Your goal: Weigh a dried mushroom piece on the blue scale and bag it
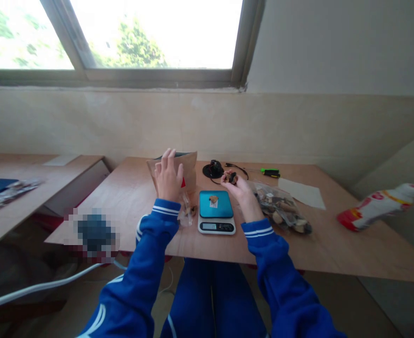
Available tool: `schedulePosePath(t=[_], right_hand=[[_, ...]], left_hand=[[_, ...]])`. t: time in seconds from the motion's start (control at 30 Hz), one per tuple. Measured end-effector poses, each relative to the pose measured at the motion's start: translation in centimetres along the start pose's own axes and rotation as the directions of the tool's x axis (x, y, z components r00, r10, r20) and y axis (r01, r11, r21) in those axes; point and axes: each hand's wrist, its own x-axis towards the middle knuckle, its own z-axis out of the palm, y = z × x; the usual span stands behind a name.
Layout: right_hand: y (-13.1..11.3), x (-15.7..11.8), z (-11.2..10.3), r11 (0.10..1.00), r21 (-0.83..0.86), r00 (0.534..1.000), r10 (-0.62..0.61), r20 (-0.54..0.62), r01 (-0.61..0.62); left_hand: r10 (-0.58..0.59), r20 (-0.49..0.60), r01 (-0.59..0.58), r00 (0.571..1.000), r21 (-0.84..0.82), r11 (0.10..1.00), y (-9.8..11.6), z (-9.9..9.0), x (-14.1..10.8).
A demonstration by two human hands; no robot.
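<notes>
My left hand [169, 177] is raised in front of a brown paper bag [189, 165], fingers up and thumb apart; it grips nothing, and I cannot tell whether it touches the bag. In my right hand [241, 190], the fingers are closed around small brown and dark pieces that look like dried mushrooms [232, 178]. Between the hands sits a kitchen scale [207, 213] with a blue top and a white front. One small brown piece [213, 199] lies on its plate; the display is too small to read. Left of the scale is a clear plastic bag [186, 215] with a little brown content.
A clear bag of brown pieces [280, 206] lies right of my right hand. Behind are a black round-based device [213, 169] with a cable, a green-and-black screwdriver [270, 172] and a paper sheet [302, 192]. A white-and-red bottle [379, 206] stands tilted-looking at right.
</notes>
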Motion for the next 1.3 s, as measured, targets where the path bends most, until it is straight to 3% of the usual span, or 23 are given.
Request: schedulePosePath(t=[0.13,0.23,0.33,0.47,0.57,0.67,0.8,0.97,1.07,1.2,1.3], right_hand=[[-0.3,-0.4,2.9,0.991,0.085,0.995,0.101,0.005,-0.101],[0.1,-1.5,6.1,0.98,0.104,0.977,0.153,0.148,-0.17],[0.9,-2.8,9.6,0.983,-0.032,0.902,0.178,0.394,-0.18],[2.2,-3.6,12.1,0.948,-0.318,0.778,0.217,0.59,-0.023],[3.3,-3.1,11.8,0.856,-0.488,0.72,0.23,0.655,0.171],[4.0,-2.5,10.9,0.786,-0.535,0.677,0.213,0.704,0.309],[4.1,-2.7,10.5,0.793,-0.485,0.66,0.145,0.738,0.368],[3.8,-3.1,10.3,0.677,-0.594,0.59,0.283,0.756,0.435],[4.1,-2.7,9.9,0.644,-0.575,0.59,0.229,0.774,0.504],[4.4,-1.8,10.0,0.455,-0.533,0.521,0.164,0.837,0.713],[4.2,-1.3,10.5,0.326,-0.516,0.456,0.245,0.856,0.792]], left_hand=[[0.039,0.075,-0.04,0.996,0.01,0.999,-1.4,0.9,0.4],[0.105,0.057,-0.103,0.993,-0.04,0.994,-1.1,0.5,-1.3],[0.147,0.055,-0.141,0.988,-0.093,0.986,-0.4,0.0,-3.0],[0.141,0.024,-0.133,0.99,-0.208,0.969,-0.3,-0.1,-4.4],[0.111,-0.046,-0.119,0.993,-0.264,0.957,-0.6,-0.2,-5.0],[0.075,-0.096,-0.099,0.993,-0.281,0.954,-0.8,-0.3,-5.1],[0.036,-0.1,-0.063,0.994,-0.289,0.955,-1.0,-0.4,-4.9],[0.033,-0.129,-0.069,0.991,-0.28,0.957,-1.2,-0.2,-5.0],[0.049,-0.111,-0.08,0.993,-0.295,0.952,-1.2,-0.2,-5.5],[0.078,-0.111,-0.11,0.991,-0.325,0.939,-1.1,-0.3,-5.8],[0.072,-0.129,-0.113,0.989,-0.345,0.932,-1.1,-0.2,-5.5]])
